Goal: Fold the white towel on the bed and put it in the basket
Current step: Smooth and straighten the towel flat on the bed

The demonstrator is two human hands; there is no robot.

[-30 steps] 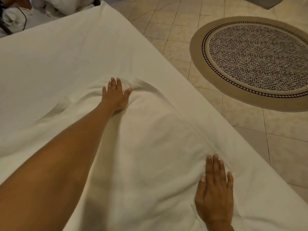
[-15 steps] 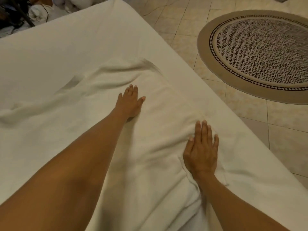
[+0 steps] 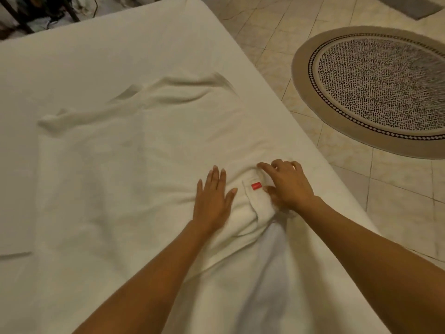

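Observation:
The white towel (image 3: 115, 179) lies spread over the white bed (image 3: 96, 56), its far edge rumpled into a ridge. Near the bed's right side a corner of the towel is bunched and turned up, showing a small red label (image 3: 256, 186). My left hand (image 3: 212, 201) presses flat on the towel just left of that bunch, fingers straight. My right hand (image 3: 289, 186) sits on the bunched corner with fingers curled and thumb tucked against the fold, pinching it. No basket is in view.
The bed's right edge runs diagonally from top centre to bottom right. Beyond it is a tiled floor with a round patterned rug (image 3: 380, 88). Dark clutter and cables (image 3: 36, 10) lie past the bed's far left corner.
Both hands have drawn back toward me and come together. My left hand slid from the towel's far edge to the near right part. My right hand went from flat to curled on the labelled corner.

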